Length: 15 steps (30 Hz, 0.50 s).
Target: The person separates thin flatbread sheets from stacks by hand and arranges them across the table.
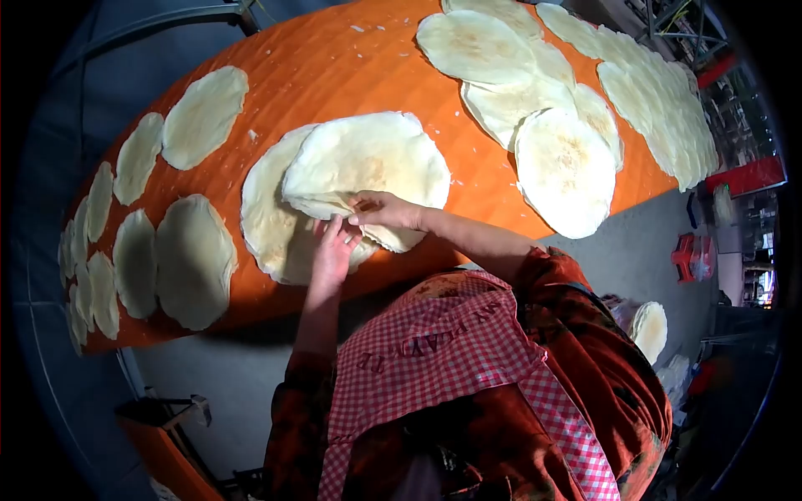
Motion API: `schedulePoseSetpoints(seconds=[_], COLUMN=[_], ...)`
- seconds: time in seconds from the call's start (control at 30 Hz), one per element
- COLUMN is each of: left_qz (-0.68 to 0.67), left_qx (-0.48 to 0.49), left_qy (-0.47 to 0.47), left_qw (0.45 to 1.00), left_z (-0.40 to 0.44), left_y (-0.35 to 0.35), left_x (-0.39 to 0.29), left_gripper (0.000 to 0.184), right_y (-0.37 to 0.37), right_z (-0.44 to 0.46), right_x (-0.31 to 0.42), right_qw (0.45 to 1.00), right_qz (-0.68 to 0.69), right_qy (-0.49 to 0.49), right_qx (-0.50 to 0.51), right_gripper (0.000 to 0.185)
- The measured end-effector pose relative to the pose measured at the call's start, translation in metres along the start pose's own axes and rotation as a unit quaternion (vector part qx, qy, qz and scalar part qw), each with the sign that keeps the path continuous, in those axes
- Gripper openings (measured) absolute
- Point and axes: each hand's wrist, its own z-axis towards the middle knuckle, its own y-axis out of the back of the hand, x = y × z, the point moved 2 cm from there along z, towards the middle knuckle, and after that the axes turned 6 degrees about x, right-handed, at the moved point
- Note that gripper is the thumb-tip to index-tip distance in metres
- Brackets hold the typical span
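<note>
In the middle, the right hand (378,209) pinches the bread (368,159) by its low edge. The left hand (332,247), half open, is at that edge; its grip is unclear.

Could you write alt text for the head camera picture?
A person's left hand and right hand touch the near edge of a thin flatbread on an orange table spread with more flatbreads; the person wears a checked apron.
</note>
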Motion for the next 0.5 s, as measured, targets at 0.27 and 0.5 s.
schedulePoseSetpoints(seconds=[0.27, 0.5], left_qz=[0.016, 0.032], left_qx=[-0.026, -0.042], left_qy=[0.001, 0.02], left_qw=[1.0, 0.998], left_z=[0.005, 0.014], left_y=[-0.009, 0.017], left_x=[-0.007, 0.004], left_gripper=[0.042, 0.04], right_y=[0.008, 0.0], right_z=[0.03, 0.03], right_x=[0.019, 0.038], right_qw=[0.998, 0.991], right_qz=[-0.051, -0.128], right_qy=[0.016, -0.03], right_qx=[0.025, -0.027], right_gripper=[0.041, 0.042])
